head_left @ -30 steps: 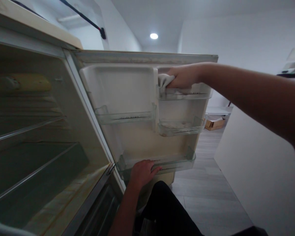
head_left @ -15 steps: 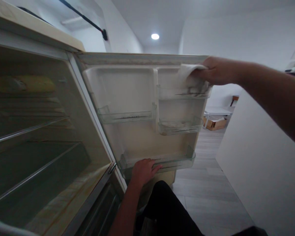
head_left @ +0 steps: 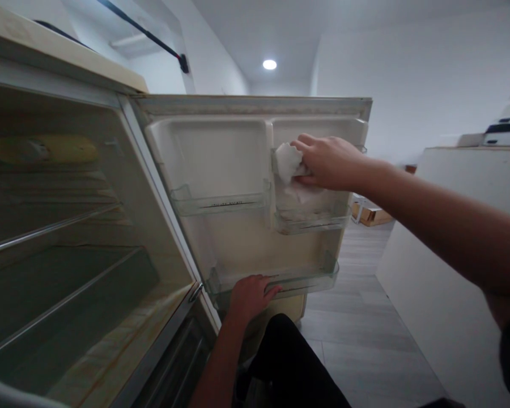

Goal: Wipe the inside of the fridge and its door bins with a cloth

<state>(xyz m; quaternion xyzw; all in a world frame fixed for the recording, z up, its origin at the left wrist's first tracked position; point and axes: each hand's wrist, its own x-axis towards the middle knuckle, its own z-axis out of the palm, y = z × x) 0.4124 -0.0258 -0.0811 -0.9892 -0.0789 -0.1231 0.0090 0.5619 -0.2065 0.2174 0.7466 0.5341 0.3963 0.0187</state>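
My right hand is closed on a crumpled white cloth, holding it at the upper right bin of the open fridge door. Part of that bin is hidden behind the hand and cloth. Below it sits a clear middle bin with some pale residue in it. My left hand grips the rim of the long, clear bottom door bin, fingers over the edge and thumb in front. Another clear bin is on the left half of the door.
To the left stands the fridge interior with glass shelves and a yellowish lamp cover. My bent knee is under the door. A white cabinet stands at right, and a cardboard box lies behind the door.
My right hand has moved left and down with the cloth, from the door's upper right corner to the upper right bin. My left hand stays on the bottom bin.
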